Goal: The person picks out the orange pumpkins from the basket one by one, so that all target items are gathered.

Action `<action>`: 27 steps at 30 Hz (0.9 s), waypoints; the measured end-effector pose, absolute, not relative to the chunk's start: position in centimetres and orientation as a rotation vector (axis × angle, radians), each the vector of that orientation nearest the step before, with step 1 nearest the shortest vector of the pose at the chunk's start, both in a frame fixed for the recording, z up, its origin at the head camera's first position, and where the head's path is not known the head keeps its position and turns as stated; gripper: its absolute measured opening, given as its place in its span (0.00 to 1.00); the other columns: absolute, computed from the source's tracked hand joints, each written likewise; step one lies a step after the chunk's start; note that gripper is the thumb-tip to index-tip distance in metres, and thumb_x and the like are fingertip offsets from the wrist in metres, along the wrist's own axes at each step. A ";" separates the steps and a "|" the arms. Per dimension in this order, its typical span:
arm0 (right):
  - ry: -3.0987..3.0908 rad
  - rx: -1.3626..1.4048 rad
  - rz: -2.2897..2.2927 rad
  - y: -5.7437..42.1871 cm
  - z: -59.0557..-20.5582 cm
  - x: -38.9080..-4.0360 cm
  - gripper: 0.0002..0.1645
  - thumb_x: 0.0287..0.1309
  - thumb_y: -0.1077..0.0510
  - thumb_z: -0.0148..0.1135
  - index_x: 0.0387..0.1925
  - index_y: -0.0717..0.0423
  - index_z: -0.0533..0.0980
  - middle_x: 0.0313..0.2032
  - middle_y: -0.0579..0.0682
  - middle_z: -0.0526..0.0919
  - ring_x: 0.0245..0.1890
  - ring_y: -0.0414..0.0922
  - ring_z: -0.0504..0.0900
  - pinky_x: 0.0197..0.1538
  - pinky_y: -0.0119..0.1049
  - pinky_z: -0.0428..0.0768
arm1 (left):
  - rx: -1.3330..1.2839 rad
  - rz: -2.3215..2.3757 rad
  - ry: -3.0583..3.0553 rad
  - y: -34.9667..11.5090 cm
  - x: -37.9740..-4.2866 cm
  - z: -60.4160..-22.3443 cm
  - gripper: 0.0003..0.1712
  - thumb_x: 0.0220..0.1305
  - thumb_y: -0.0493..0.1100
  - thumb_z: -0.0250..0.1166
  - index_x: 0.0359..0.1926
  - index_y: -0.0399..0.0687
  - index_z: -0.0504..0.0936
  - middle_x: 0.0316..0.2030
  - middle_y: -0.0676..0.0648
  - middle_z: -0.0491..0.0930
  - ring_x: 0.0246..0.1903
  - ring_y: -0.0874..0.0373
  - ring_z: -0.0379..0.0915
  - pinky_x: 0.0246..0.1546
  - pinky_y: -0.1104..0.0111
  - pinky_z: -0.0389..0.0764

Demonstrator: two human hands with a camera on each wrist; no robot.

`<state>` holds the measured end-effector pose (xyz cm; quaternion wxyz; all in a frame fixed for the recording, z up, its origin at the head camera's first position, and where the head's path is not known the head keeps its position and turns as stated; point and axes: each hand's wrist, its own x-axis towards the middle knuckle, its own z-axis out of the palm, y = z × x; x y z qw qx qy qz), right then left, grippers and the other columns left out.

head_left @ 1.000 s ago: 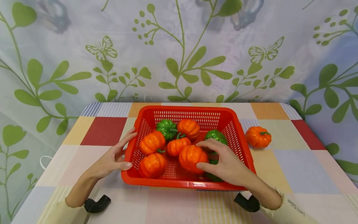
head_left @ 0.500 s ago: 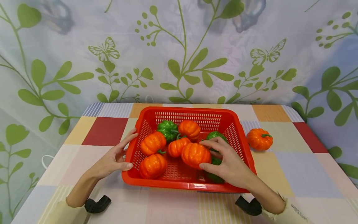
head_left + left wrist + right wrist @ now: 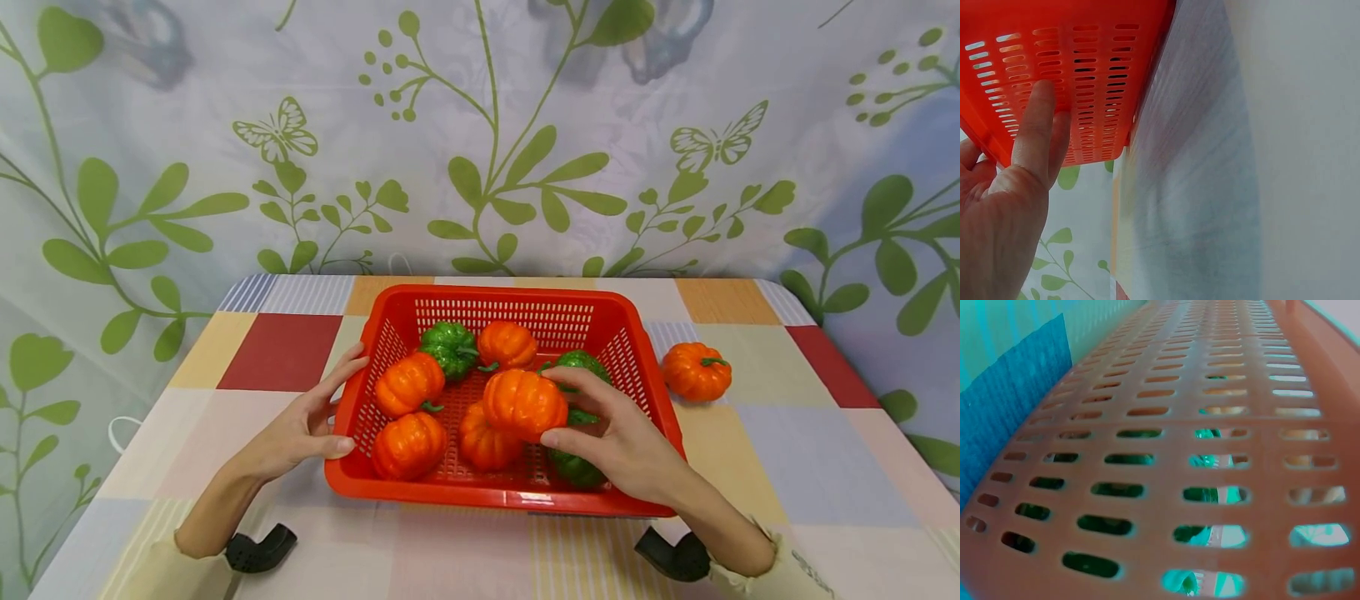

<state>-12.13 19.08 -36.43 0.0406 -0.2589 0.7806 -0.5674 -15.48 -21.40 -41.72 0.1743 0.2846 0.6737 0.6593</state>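
Observation:
My right hand (image 3: 626, 433) pinches an orange toy pumpkin (image 3: 521, 404) between thumb and fingers, over the red slotted basket (image 3: 517, 497). Partly beneath it sits another orange pumpkin (image 3: 487, 442). At the basket's left side, my left hand (image 3: 300, 425) touches the rim, thumb near the front. In the left wrist view, two straight fingers (image 3: 1035, 128) lie against the outer wall. More orange pumpkins (image 3: 411, 383) and green ones (image 3: 450, 348) lie inside; my right hand partly covers the green pumpkins on that side. The right wrist view shows the basket wall (image 3: 1166, 444), without the hand.
A lone orange pumpkin (image 3: 696, 372) sits on the checked tablecloth (image 3: 795, 450), right of the basket. Behind the table hangs a pale curtain (image 3: 330, 167) printed with leaves and butterflies.
The held pumpkin has risen slightly and tilted. A smaller orange pumpkin beside it has tumbled toward the basket's front, its stem turned out of sight. My left hand stays at the rim.

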 end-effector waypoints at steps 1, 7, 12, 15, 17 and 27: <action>2.404 -0.791 -1.727 19.1 -36.4 -12.2 0.32 0.58 0.64 0.69 0.63 0.50 0.69 0.59 0.50 0.75 0.55 0.49 0.79 0.50 0.40 0.83 | 0.808 1.868 1.912 -21.4 -15.5 -41.7 0.51 0.59 0.32 0.64 0.78 0.45 0.47 0.78 0.51 0.31 0.67 0.48 0.58 0.49 0.55 0.81; 2.346 -0.793 -1.748 19.2 -36.3 -12.1 0.35 0.61 0.65 0.65 0.68 0.49 0.65 0.62 0.52 0.71 0.55 0.51 0.77 0.49 0.40 0.83 | 0.810 1.872 1.904 -21.4 -15.5 -41.7 0.51 0.59 0.32 0.64 0.78 0.46 0.46 0.78 0.51 0.30 0.66 0.48 0.58 0.49 0.55 0.81; 2.319 -0.819 -1.769 19.2 -36.3 -12.0 0.37 0.59 0.67 0.66 0.69 0.49 0.66 0.62 0.51 0.67 0.58 0.49 0.72 0.51 0.40 0.82 | 0.803 1.871 1.903 -21.4 -15.5 -41.7 0.51 0.59 0.32 0.64 0.78 0.46 0.46 0.78 0.51 0.30 0.67 0.46 0.58 0.49 0.55 0.81; 2.364 -0.804 -1.756 19.3 -36.3 -12.0 0.36 0.57 0.67 0.68 0.66 0.47 0.69 0.60 0.50 0.67 0.57 0.48 0.71 0.50 0.42 0.82 | 0.803 1.871 1.902 -21.4 -15.5 -41.8 0.51 0.59 0.32 0.64 0.78 0.45 0.46 0.78 0.51 0.30 0.67 0.45 0.56 0.49 0.55 0.81; 2.389 -0.785 -1.760 19.4 -36.2 -11.9 0.36 0.56 0.67 0.69 0.65 0.47 0.70 0.60 0.50 0.66 0.56 0.47 0.71 0.49 0.41 0.83 | 0.801 1.873 1.901 -21.4 -15.6 -41.9 0.51 0.59 0.32 0.64 0.78 0.45 0.46 0.78 0.51 0.30 0.67 0.44 0.56 0.50 0.55 0.81; 2.518 -0.710 -1.812 20.0 -35.8 -11.6 0.27 0.61 0.68 0.64 0.60 0.50 0.75 0.60 0.51 0.68 0.54 0.46 0.73 0.45 0.33 0.83 | 0.795 1.862 1.925 -21.5 -15.7 -42.1 0.51 0.59 0.33 0.65 0.78 0.47 0.47 0.78 0.51 0.30 0.67 0.38 0.54 0.51 0.55 0.80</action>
